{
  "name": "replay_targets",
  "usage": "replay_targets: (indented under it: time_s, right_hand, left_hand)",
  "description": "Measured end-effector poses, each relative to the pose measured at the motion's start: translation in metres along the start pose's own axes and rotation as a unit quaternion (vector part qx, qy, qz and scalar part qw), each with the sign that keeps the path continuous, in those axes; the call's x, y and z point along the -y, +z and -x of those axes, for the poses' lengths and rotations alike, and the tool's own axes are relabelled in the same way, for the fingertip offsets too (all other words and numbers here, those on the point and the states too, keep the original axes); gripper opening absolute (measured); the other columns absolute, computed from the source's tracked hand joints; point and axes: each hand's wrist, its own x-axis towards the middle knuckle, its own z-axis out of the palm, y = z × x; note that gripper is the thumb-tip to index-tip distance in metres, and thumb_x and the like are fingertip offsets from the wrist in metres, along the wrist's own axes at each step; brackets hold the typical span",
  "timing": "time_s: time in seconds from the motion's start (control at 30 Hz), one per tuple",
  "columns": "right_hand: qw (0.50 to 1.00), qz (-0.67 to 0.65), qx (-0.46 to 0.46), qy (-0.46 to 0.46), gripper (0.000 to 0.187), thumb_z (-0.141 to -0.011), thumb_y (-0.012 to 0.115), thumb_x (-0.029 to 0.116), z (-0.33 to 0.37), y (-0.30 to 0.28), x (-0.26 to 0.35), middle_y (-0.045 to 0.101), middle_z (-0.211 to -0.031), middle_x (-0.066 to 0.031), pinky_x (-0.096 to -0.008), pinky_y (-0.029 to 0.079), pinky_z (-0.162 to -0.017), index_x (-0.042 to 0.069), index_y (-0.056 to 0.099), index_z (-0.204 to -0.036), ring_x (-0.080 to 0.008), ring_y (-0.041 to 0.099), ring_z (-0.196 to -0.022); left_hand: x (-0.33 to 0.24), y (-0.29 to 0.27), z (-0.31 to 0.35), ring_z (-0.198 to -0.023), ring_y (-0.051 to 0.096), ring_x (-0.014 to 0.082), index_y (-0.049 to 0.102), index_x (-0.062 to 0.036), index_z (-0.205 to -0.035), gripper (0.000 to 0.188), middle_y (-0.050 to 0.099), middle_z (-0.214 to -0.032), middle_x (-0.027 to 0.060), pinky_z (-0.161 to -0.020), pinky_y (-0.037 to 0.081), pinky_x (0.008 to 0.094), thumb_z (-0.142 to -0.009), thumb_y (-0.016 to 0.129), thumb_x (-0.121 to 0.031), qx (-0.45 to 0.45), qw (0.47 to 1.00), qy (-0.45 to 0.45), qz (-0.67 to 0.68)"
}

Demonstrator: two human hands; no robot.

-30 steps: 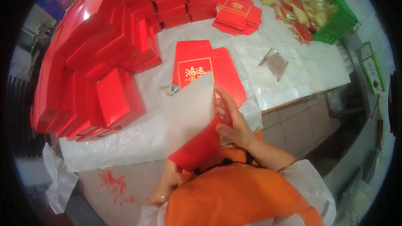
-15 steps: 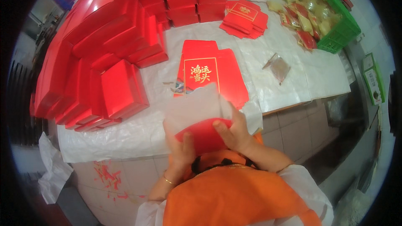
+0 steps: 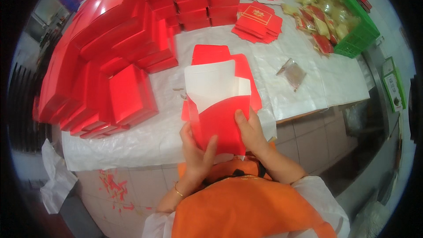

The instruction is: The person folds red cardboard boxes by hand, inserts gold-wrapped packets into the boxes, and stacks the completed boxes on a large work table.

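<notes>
A red cardboard box (image 3: pixel 222 123) is between my hands near the table's front edge, partly opened into shape. Its white inner side and raised flap show at the top, away from me. My left hand (image 3: pixel 198 152) grips its lower left side, thumb across the red face. On the right edge my right hand (image 3: pixel 251 133) holds it, thumb on the front. Behind it, partly hidden, lies flat red carton stock (image 3: pixel 243 68) on the white sheet (image 3: pixel 167 141).
Red boxes (image 3: pixel 132 92) are stacked high at the left and far side. A pile of flat red cartons (image 3: pixel 259 23) lies at the back, beside a green basket (image 3: pixel 363 35) of small packets. A clear sachet (image 3: pixel 292 74) rests on the right. Red scraps (image 3: pixel 113 185) litter the tiled floor.
The carton in my hands has turned and opened up, its white inside and side flaps now clearer. It has risen slightly away from me and covers the printed flat carton behind.
</notes>
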Motion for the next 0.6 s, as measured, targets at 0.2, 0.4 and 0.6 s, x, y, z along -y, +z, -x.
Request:
replay_targets:
  time_s: [0.2, 0.4, 0.6]
  right_hand:
    - [0.959, 0.21, -0.016, -0.192, 0.07, -0.098, 0.058, 0.025, 0.013, 0.02, 0.007, 0.039, -0.152, -0.0277, -0.0414, 0.035, -0.114, -0.007, 0.027, -0.152, -0.0349, 0.042, -0.14]
    - [0.978, 0.181, 0.095, -0.045, 0.075, -0.098, 0.058, 0.026, 0.002, -0.006, 0.01, 0.037, -0.153, -0.0285, -0.0418, 0.032, -0.116, -0.007, 0.02, -0.154, -0.037, 0.038, -0.143]
    - [0.982, 0.076, 0.027, -0.17, 0.07, -0.1, 0.057, 0.026, 0.003, 0.003, 0.008, 0.034, -0.158, -0.0213, -0.0404, 0.03, -0.118, 0.001, 0.024, -0.157, -0.031, 0.035, -0.146]
  left_hand:
    - [0.012, -0.013, -0.005, -0.121, 0.053, 0.0266, 0.031, 0.0034, -0.14, 0.064, 0.05, -0.134, 0.0203, -0.102, 0.044, 0.0396, -0.091, 0.069, -0.013, 0.019, 0.996, -0.067, -0.047]
    - [-0.004, 0.0, -0.005, -0.143, 0.033, 0.0301, 0.021, 0.0043, -0.154, 0.077, 0.031, -0.155, 0.0239, -0.117, 0.029, 0.0415, -0.093, 0.064, -0.017, -0.036, 0.999, -0.003, -0.011]
    - [-0.011, -0.008, -0.021, -0.147, 0.027, 0.0303, 0.021, 0.0035, -0.155, 0.075, 0.026, -0.16, 0.0202, -0.12, 0.022, 0.0413, -0.098, 0.054, -0.031, 0.001, 0.997, 0.066, -0.037]
